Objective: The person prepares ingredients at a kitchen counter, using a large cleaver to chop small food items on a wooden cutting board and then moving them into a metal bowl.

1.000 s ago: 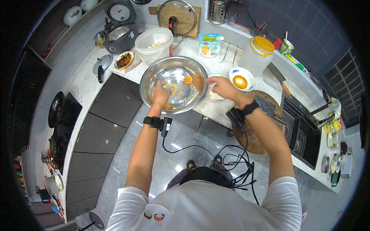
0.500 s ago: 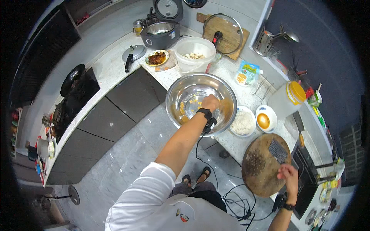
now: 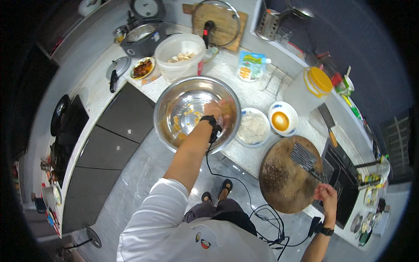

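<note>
My left hand (image 3: 212, 109) is down inside a large steel bowl (image 3: 163, 94), curled near its right wall; what its fingers hold, if anything, is hidden. Scattered yellow bits (image 3: 176, 126) lie on the bowl's bottom and left side. On the right, a dark slotted spatula (image 3: 303, 156) is over the round wooden chopping board (image 3: 279, 192), its handle running toward my right hand (image 3: 325, 194). The fingers of that hand are closed at the handle's end, beside the board's right edge.
Beside the steel bowl stand a bowl of white rice-like food (image 3: 253, 126) and a bowl of orange-brown liquid (image 3: 279, 121). Behind them are a white tub (image 3: 179, 67), a blue pouch (image 3: 252, 65) and a yellow-lidded jar (image 3: 303, 89). A cleaver (image 3: 325, 115) lies at right.
The whole view has shifted, with the counter things now further left. My left hand has stayed in the steel bowl. More of the spatula's handle shows above my right hand.
</note>
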`<state>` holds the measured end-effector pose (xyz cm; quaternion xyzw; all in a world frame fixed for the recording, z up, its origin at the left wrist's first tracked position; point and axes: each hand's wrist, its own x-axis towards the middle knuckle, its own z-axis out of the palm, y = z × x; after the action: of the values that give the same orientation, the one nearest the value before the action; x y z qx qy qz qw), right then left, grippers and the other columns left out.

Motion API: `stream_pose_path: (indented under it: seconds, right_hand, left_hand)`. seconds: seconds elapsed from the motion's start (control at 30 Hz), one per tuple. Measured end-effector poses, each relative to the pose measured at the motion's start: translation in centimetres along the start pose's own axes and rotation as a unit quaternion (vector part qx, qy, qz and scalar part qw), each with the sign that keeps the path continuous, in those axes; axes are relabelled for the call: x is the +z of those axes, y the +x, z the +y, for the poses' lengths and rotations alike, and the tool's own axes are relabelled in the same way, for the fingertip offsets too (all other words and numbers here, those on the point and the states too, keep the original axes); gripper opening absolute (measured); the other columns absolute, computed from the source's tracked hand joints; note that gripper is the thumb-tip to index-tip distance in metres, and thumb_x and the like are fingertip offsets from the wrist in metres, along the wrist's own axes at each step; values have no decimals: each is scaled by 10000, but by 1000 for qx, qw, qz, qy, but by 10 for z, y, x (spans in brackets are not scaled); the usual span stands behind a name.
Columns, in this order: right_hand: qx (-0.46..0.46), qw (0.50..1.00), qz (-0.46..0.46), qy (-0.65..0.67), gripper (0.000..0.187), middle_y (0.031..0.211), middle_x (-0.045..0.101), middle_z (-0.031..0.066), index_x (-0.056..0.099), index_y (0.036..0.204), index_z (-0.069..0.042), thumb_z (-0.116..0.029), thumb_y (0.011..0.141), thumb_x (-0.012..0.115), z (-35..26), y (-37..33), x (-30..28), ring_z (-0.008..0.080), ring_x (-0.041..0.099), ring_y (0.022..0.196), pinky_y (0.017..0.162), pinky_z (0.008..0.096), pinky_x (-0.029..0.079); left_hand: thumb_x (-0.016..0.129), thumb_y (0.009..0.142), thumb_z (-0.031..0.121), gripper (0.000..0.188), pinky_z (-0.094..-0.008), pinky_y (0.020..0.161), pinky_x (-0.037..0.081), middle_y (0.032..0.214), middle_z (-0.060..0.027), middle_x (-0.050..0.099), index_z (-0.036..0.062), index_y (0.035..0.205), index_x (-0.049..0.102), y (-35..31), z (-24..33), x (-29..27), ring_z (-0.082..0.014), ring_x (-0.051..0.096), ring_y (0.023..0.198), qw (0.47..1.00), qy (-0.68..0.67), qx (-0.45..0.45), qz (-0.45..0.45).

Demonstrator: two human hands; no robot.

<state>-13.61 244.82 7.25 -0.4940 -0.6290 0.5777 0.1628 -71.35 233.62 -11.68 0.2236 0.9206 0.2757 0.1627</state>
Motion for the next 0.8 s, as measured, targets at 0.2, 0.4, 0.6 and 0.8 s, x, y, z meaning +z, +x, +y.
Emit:
stream_pose_path:
  seconds: [0.2, 0.4, 0.6, 0.8]
  right_hand:
    - [11, 1000, 4, -3, 254, 882, 666, 75, 622, 1088, 5, -188, 923, 607, 2, 4, 7, 125, 629, 690, 614, 250, 518]
    - [-5, 1000, 12, 4, 205, 873, 663, 58, 624, 1074, -11, -147, 931, 572, 17, -16, -5, 116, 631, 683, 618, 235, 517]
    - [17, 998, 58, 2, 173, 860, 662, 82, 625, 1014, 36, -77, 896, 567, 60, -34, -36, 113, 633, 655, 619, 249, 532]
    - [-111, 935, 130, -312, 247, 947, 678, 144, 633, 1023, 25, -68, 795, 636, 95, -3, -71, 276, 661, 828, 741, 341, 519]
  left_hand:
    - [606, 771, 402, 381, -400, 708, 522, 825, -167, 689, 27, 768, 677, 31, -40, -1, -285, 671, 783, 912, 252, 319, -49]
    - [777, 632, 312, 320, -305, 592, 458, 689, -53, 660, 17, 725, 694, 57, -45, -51, -166, 608, 616, 978, -123, 122, -119]
    - [783, 693, 250, 411, -282, 776, 449, 973, -75, 659, -2, 991, 656, 46, -45, -82, -126, 595, 861, 944, -298, 116, -83]
    - [749, 749, 175, 343, -266, 802, 439, 920, -43, 655, 15, 1019, 611, -57, 34, -122, -125, 591, 849, 898, -405, 146, -89]
